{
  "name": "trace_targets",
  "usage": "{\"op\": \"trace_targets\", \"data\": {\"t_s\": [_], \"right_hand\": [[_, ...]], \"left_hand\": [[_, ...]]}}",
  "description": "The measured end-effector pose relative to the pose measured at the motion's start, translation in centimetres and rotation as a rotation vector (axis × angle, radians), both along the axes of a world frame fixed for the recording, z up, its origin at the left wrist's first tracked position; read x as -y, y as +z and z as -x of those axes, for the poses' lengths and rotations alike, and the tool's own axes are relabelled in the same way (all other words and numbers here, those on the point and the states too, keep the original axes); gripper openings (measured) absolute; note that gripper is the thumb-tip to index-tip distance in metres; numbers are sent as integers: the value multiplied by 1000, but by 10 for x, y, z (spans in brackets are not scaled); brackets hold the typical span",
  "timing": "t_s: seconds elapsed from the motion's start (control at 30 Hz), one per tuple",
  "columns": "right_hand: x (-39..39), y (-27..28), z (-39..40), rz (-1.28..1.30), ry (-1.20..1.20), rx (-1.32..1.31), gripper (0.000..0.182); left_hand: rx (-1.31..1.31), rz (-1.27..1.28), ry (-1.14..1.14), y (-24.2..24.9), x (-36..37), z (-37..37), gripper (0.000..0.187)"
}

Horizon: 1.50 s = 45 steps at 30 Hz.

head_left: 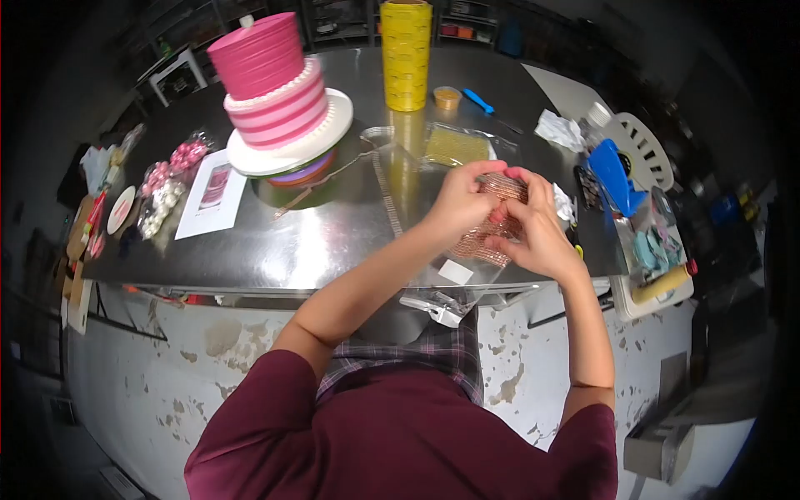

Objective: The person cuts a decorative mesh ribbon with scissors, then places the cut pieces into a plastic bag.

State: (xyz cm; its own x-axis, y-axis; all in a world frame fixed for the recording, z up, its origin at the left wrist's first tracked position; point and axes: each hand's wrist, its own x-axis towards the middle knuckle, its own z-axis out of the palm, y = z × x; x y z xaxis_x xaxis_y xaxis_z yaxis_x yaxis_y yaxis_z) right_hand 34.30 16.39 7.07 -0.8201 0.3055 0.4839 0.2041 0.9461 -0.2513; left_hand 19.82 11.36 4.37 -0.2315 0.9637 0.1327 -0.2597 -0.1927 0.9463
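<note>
My left hand and my right hand meet over a sheet of pinkish copper beaded mesh near the table's front edge. Both hands have curled fingers gripping the mesh, its upper part raised between them. Just behind them lies a clear packet with a gold mesh sheet. Left of my left hand, a thin beaded strip lies bent on the metal table. A small white card is in front of the mesh.
A pink two-tier cake stands on a white board at the back left, beside a printed picture. A tall yellow roll stands behind. A blue tool, crumpled paper and a white basket are to the right.
</note>
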Motion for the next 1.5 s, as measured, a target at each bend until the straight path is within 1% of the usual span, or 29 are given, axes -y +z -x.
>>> {"op": "trace_targets", "data": {"t_s": [0.07,0.17,0.2,0.27,0.3,0.37,0.43,0.47,0.57,0.6,0.7,0.8,0.9,1.0,1.1,1.2,1.3,1.4,1.5], "right_hand": [[3,0,0,-79,-15,22,31],[-4,1,-3,26,47,2,34],[-5,3,-4,64,40,-18,35],[-10,7,-8,143,59,28,35],[-13,8,-11,183,66,49,35],[-18,9,-13,150,152,93,31],[-22,3,-17,166,223,106,30],[-23,3,-17,215,247,122,24],[-16,2,-14,88,275,74,20],[-15,-1,-14,46,233,51,19],[-12,-2,-16,-99,168,16,21],[-10,-9,-19,-178,96,-28,21],[-9,-11,-19,-217,93,37,18],[-8,-11,-19,-171,59,122,16],[-8,-9,-19,-79,70,58,19],[-8,-13,-17,-7,68,-141,16],[-4,-2,-16,-129,0,-169,15],[-15,-8,-15,-150,-54,-53,16],[-18,3,-12,-224,-1,-160,15]], "left_hand": [[-37,-46,34,0,1,1,48],[-279,-204,151,-19,-9,13,47],[-259,-160,132,-17,-7,13,47],[-216,-69,90,-15,-3,15,46],[-211,-90,104,-16,-2,15,46],[-198,-136,125,-20,-3,15,45],[-167,-93,135,-20,-2,15,42],[-152,-70,136,-21,-1,14,41],[-308,-121,351,-21,-1,7,38],[-278,-193,466,-25,-5,6,30],[-369,-268,574,-32,-10,6,31],[-305,-178,541,-32,-9,10,31],[-270,-149,511,-36,-10,11,33],[-252,-210,541,-32,-8,7,34],[-225,-162,461,-27,-2,8,34],[-75,-180,344,-21,0,7,34],[-36,-99,228,-9,12,7,34],[-71,-145,234,-5,7,11,37],[-118,-164,242,1,1,17,37]]}}
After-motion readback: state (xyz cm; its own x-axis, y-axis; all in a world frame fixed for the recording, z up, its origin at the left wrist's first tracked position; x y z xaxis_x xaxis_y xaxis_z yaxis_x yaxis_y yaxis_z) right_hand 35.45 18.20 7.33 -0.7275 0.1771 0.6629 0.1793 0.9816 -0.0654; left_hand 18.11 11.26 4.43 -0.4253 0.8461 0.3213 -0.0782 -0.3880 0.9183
